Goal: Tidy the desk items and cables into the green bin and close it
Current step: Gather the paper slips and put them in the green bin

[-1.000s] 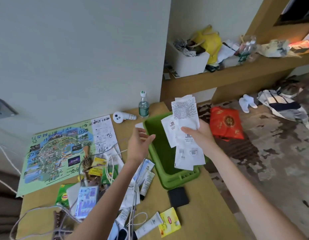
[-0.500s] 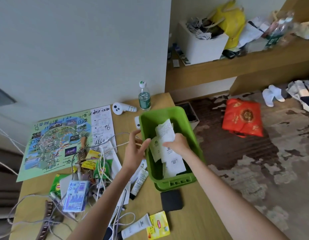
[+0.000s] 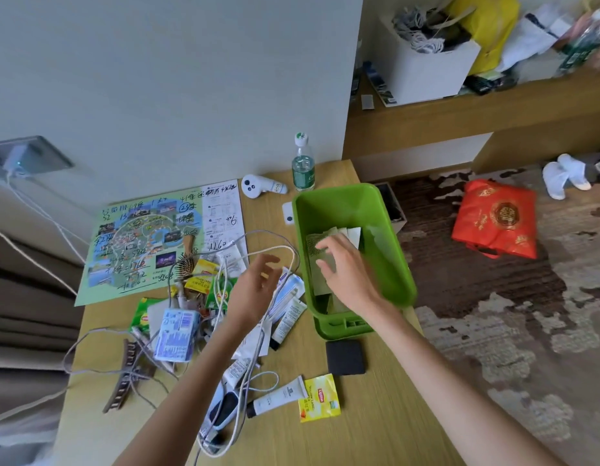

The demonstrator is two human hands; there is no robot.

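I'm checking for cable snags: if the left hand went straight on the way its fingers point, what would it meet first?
From the left hand, probably the white cable looping just beyond its fingers, then the green bin at its left wall. Depth is unclear; the hand may pass over the cable.

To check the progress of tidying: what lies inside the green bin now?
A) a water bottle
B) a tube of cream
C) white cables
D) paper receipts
D: paper receipts lie on the bottom of the green bin, below the right hand; the cables, bottle and tubes are on the desk.
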